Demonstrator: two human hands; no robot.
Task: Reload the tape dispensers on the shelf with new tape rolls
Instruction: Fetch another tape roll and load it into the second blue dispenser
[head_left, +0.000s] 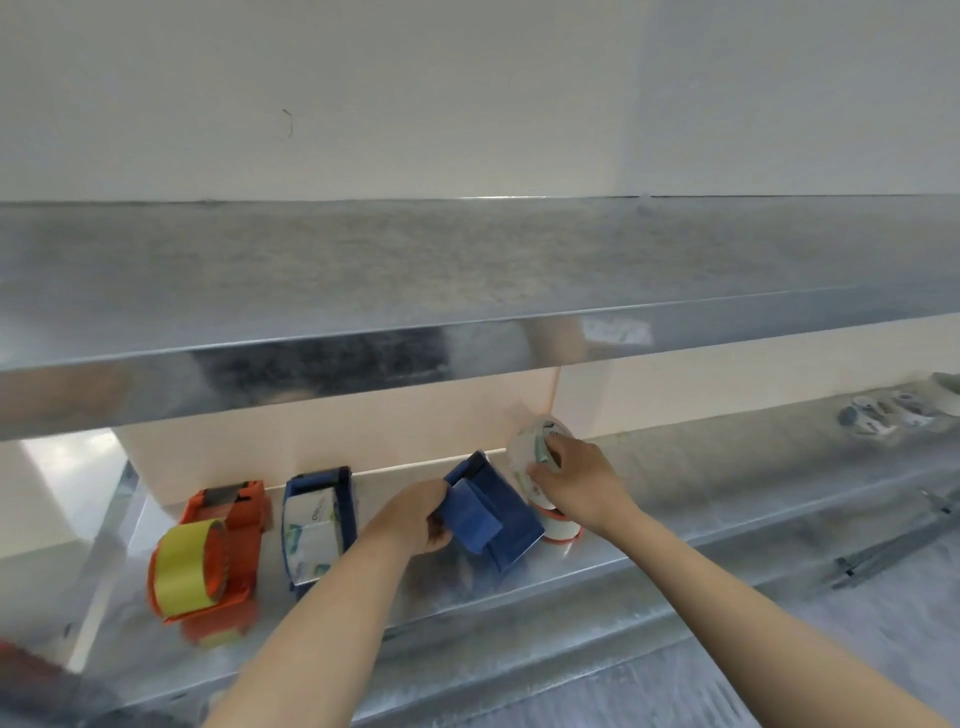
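Two bare forearms reach up from the bottom of the view onto a metal shelf. The left hand grips one end of an empty blue tape dispenser, fingers curled round it, holding it tilted on the shelf. Just right of it, the right hand has its fingers curled over the rim of a wrapped tape roll. This roll seems to sit on top of a second roll with a red core, though blur makes the stacking uncertain. The step in hand looks like fetching a new roll for this dispenser. The next move would call for lifting the roll clear and seating it in the blue frame while the left hand steadies it. To the left stand a blue dispenser already holding a wrapped roll and an orange dispenser with yellow-green tape. They are close enough to be knocked. An upper shelf overhangs the work and limits room to lift. Far right lie small white and grey items, and a metal rail lies below them.
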